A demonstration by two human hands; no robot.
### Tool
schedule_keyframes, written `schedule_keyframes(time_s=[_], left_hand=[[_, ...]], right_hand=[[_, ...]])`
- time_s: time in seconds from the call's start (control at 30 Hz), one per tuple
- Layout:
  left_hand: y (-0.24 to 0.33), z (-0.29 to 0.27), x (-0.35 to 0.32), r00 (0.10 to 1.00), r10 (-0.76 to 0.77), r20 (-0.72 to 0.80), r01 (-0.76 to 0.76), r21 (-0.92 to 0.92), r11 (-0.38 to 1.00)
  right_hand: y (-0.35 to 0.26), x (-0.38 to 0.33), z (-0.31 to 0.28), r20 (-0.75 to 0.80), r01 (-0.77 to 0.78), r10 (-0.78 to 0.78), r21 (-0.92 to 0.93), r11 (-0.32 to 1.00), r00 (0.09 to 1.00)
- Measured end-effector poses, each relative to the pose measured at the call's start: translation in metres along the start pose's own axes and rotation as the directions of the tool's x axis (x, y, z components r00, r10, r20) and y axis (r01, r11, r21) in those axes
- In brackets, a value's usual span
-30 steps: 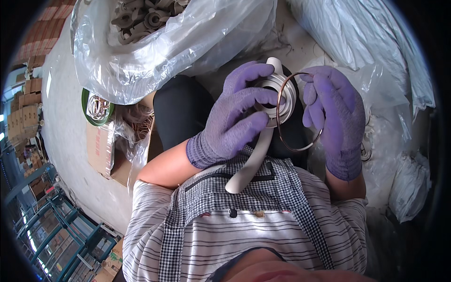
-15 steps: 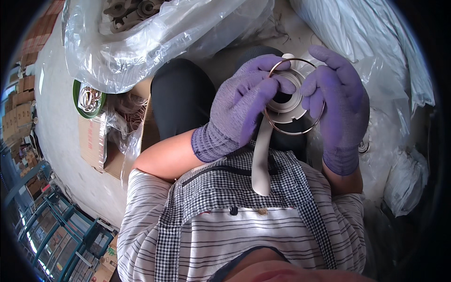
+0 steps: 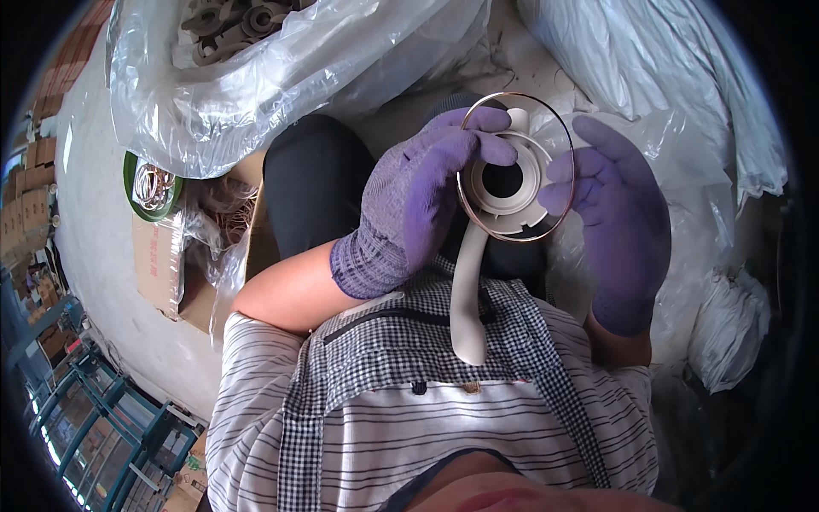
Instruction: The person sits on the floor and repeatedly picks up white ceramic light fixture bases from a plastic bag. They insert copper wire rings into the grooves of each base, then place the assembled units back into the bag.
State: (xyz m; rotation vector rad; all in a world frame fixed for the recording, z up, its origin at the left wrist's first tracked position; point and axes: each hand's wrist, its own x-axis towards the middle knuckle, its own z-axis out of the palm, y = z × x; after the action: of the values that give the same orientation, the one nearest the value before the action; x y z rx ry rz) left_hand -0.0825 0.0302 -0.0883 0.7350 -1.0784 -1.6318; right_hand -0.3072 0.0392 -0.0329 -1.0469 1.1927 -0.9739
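Observation:
My left hand [image 3: 414,196] is closed on an off-white plastic part [image 3: 467,311]. This part has a round stepped collar with a hole through it, a short stub at its far end, and a long curved handle pointing toward my chest. In front of the collar stands a thin copper-coloured wire ring [image 3: 517,240], wider than the collar. My right hand [image 3: 618,222] pinches the ring's right side between thumb and fingers, its index finger raised apart. Around the ring's left side are my left fingers; whether they touch it I cannot tell. Both hands wear purple-grey gloves.
At the far left, a clear plastic bag [image 3: 247,111] holds several brownish-grey parts [image 3: 230,26]. A green bowl [image 3: 130,194] of wire rings sits by an open cardboard box [image 3: 155,269] with copper-coloured rings. Plastic sheeting [image 3: 648,77] lies at the right, near a tied bag [image 3: 728,328].
The wire ring has shifted up and left, and more of the collar shows inside it. My left hand and the plastic part moved slightly left. My right fingers have spread somewhat.

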Motion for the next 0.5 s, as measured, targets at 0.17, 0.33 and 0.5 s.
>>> schedule_keyframes(time_s=[0.17, 0.33, 0.5], left_hand=[[-0.007, -0.006, 0.001, 0.994, 0.095, 0.052, -0.100, 0.094, 0.991], [-0.010, -0.003, 0.001, 0.997, 0.077, -0.013, -0.076, 0.060, 0.995], [0.007, 0.004, 0.004, 0.826, 0.562, -0.046, -0.475, 0.479, 0.738]], right_hand=[[-0.004, -0.009, 0.008, -0.010, 0.077, -0.079, -0.158, 0.984, 0.997], [-0.007, -0.006, 0.012, -0.065, 0.108, -0.124, -0.209, 0.972, 0.990], [-0.017, -0.007, 0.018, -0.128, 0.152, -0.167, -0.120, 0.981, 0.978]])
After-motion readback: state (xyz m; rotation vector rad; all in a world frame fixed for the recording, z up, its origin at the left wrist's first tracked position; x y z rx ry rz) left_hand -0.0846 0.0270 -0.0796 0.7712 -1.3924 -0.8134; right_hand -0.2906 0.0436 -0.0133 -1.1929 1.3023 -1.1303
